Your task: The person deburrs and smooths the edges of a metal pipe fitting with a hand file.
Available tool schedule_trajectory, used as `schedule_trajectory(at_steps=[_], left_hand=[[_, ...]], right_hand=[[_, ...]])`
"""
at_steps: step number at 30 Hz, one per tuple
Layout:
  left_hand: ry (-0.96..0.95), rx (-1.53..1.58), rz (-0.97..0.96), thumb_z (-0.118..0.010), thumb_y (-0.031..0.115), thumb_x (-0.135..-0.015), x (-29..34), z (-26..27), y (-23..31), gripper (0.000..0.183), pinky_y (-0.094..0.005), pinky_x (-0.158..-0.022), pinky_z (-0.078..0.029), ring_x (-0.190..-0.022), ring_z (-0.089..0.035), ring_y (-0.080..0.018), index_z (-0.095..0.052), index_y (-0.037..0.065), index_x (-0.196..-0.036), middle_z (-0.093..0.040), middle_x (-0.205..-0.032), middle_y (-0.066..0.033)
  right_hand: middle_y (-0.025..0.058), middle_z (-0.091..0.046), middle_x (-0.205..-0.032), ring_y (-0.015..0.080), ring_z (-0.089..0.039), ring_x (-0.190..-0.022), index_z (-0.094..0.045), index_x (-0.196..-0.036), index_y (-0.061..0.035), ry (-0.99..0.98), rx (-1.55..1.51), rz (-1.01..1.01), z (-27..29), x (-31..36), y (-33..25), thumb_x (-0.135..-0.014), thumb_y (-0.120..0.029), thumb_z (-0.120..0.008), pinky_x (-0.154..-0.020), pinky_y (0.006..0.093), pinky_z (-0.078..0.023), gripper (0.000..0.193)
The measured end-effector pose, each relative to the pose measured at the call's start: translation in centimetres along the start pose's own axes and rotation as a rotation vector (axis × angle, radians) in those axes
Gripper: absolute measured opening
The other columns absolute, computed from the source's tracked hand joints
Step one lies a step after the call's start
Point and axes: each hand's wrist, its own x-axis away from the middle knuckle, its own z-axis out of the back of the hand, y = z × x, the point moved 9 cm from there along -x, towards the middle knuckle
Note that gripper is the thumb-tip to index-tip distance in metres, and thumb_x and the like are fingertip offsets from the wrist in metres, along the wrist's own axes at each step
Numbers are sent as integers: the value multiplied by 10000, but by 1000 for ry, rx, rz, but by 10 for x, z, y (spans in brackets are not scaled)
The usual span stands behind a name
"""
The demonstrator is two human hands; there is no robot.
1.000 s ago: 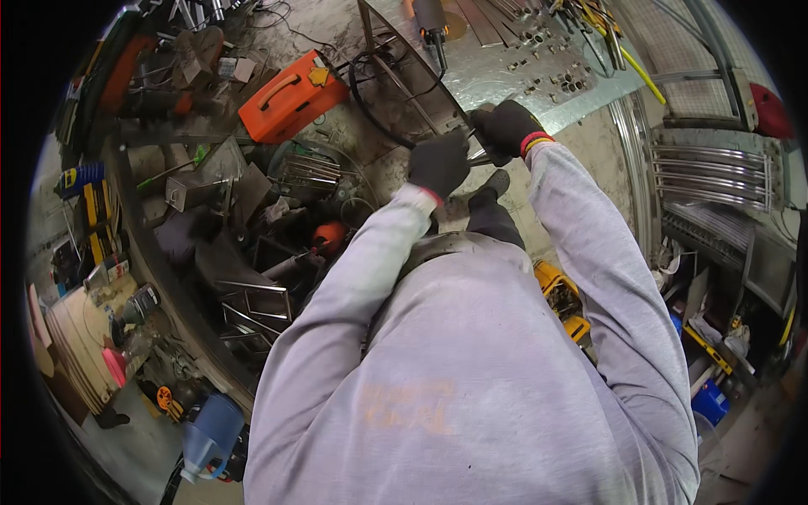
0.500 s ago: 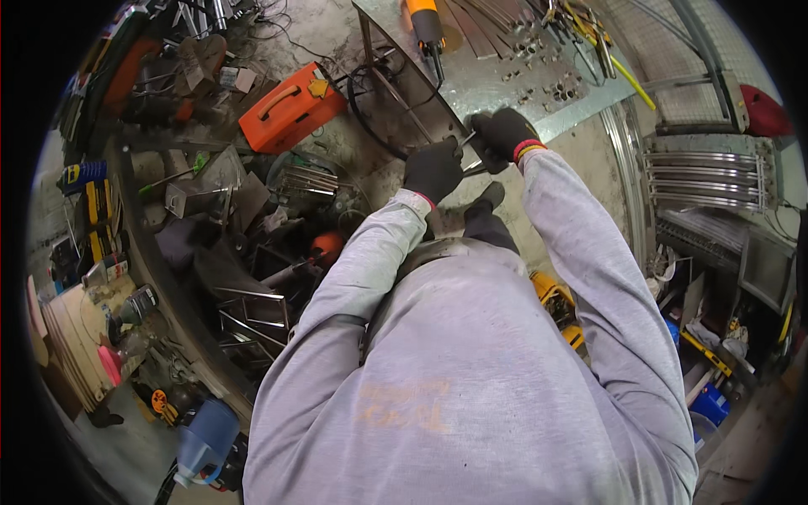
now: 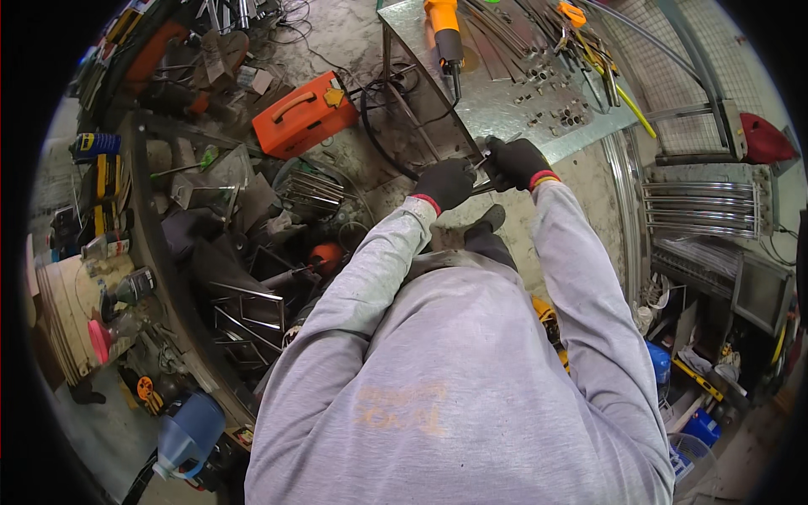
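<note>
My left hand [image 3: 448, 183], in a black glove with a red cuff, is closed at the near corner of the metal-topped table. Its fingertips pinch a thin, short metal piece [image 3: 481, 162] that reaches across to the other hand. My right hand [image 3: 515, 164], gloved the same way, is closed around the other end of that piece. The gloves hide most of it, so its exact kind cannot be made out. Past the hands, small cut metal tube pieces [image 3: 551, 105] lie scattered on the sheet-metal tabletop [image 3: 497, 105].
An orange and black power tool [image 3: 443, 35] lies on the table, its cord hanging over the edge. Long metal rods and a yellow bar [image 3: 633, 109] lie at the far right. An orange metal case [image 3: 305, 115] stands left of the table. Scrap metal fills a framed area further left.
Both hands have shifted slightly down and closer together, still joined by the thin metal piece. The view has moved, so the table and case appear lower and further right.
</note>
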Motion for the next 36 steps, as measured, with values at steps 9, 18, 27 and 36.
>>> schedule_trajectory(at_steps=[9, 18, 27, 36], left_hand=[[-42, 129, 28, -618, 219, -954, -5, -15, -16, 233, -410, -607, -515, -654, -700, -220, -699, 7, -1010, -714, -745, -117], [-70, 176, 122, -613, 284, -945, 55, 4, -6, 332, -555, -820, -526, -967, -675, -497, -695, 6, -1106, -728, -1005, -254], [88, -156, 16, -609, 293, -972, 13, 9, 15, 245, -541, -804, -526, -947, -702, -429, -671, 62, -1025, -731, -985, -228], [116, -266, -81, -567, 259, -985, -1, 13, 30, 225, -537, -776, -545, -881, -717, -428, -697, 78, -1016, -735, -919, -191]], right_hand=[[205, -761, -951, 372, -748, -908, -754, -1033, -94, -90, 286, 365, -17, -1, -18, -991, -356, -543, -819, 494, -572, 339], [153, -766, -954, 361, -748, -859, -744, -1114, -166, -108, 253, 268, -13, -5, -20, -977, -301, -576, -800, 464, -585, 255], [85, -706, -657, 228, -685, -547, -726, -782, -17, -171, -421, -81, -13, -10, 3, -960, -384, -624, -575, 380, -569, 420], [156, -763, -805, 271, -752, -686, -770, -940, -48, -184, -164, 92, -7, -15, -14, -954, -445, -590, -720, 406, -594, 437]])
